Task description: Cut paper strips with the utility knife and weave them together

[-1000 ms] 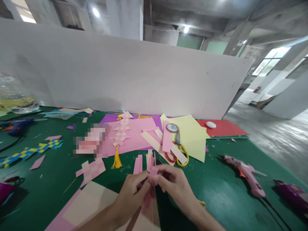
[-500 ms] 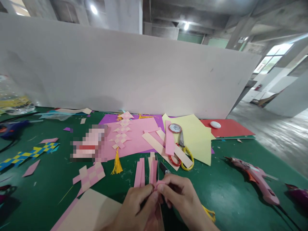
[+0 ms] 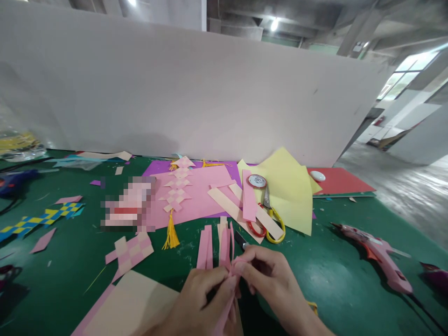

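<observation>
My left hand (image 3: pixel 207 298) is closed, thumb and forefinger pinching a pink paper strip (image 3: pixel 232 241). My right hand (image 3: pixel 271 275) pinches the same strip beside it, and the two hands nearly touch. One end of the strip rises above my fingertips; part of it is hidden by my fingers. Just beyond lie pink strips (image 3: pixel 205 247) and a bundle of pink and cream strips (image 3: pixel 224 245). A dark-tipped tool (image 3: pixel 241 240), perhaps a knife, pokes out beyond my right hand. Left of my hands is a cream sheet (image 3: pixel 135 301).
Scissors (image 3: pixel 276 226) with red and yellow handles lie among strips and a tape roll (image 3: pixel 257 181). A pink glue gun (image 3: pixel 378 256) rests at right. Woven paper pieces (image 3: pixel 131 252) and a tasselled woven piece (image 3: pixel 178 184) lie left. A white panel (image 3: pixel 196 93) stands behind.
The view has tilted down slightly. Both hands still pinch the pink strip, whose upper end now stands out more clearly above my fingers.
</observation>
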The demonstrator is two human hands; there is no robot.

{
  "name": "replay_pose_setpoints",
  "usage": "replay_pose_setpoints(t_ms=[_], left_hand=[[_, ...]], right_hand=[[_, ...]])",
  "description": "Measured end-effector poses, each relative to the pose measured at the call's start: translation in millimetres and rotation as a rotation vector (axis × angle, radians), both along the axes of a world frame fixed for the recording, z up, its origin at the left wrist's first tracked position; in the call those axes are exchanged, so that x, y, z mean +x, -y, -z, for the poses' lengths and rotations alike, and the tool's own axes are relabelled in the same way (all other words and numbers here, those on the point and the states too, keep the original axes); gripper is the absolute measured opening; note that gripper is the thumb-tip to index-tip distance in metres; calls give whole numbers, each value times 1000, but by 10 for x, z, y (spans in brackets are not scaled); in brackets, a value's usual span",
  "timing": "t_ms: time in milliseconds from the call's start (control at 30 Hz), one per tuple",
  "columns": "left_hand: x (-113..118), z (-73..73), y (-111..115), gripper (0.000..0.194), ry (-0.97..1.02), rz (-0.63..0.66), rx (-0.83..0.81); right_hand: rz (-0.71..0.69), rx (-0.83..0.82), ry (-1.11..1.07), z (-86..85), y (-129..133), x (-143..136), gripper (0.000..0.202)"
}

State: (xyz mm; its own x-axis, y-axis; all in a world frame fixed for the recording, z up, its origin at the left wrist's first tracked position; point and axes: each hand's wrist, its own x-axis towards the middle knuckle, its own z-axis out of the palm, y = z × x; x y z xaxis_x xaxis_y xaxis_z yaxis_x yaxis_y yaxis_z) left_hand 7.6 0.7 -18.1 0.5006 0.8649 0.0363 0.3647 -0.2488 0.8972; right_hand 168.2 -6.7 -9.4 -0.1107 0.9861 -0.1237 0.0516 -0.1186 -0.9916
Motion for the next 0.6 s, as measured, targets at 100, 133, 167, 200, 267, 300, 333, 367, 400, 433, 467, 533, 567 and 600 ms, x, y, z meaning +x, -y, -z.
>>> replay_pose_setpoints(t_ms=[100,133,167,200,267,300,333,367,400,433,467,533,567,600], left_hand=[[11,-25,1,44,21,12,-58],[14,-32,1,45,27,15,-69],[18,-37,0,46,29,14,-78],[21,-40,-2,47,29,13,-84],[25,-39,-3,47,27,19,-94],[27,-35,-3,48,32,23,-95],[28,-29,-2,47,36,25,-92],[28,-24,0,47,40,23,-85],[28,-19,3,46,48,22,-82],[29,-15,6,46,59,22,-84],[29,-13,9,45,70,23,-90],[29,-16,14,45,85,32,-110],[29,-20,16,44,89,36,-119],[29,-25,18,44,92,36,-125]], right_hand=[[6,-15,-28,-25,-6,11,21],[7,-20,-34,-33,-7,12,22],[10,-26,-38,-39,-7,11,22],[11,-33,-43,-45,-7,9,22],[9,-40,-53,-54,-4,4,22],[4,-41,-57,-56,-2,1,21],[0,-39,-58,-57,0,-1,21],[-3,-37,-59,-57,2,-1,21],[-4,-35,-59,-56,4,-1,21],[-4,-33,-58,-55,6,0,21],[-5,-34,-57,-53,8,2,21],[-9,-37,-59,-51,11,7,21],[-13,-40,-61,-51,13,9,21],[-14,-41,-62,-51,13,10,20]])
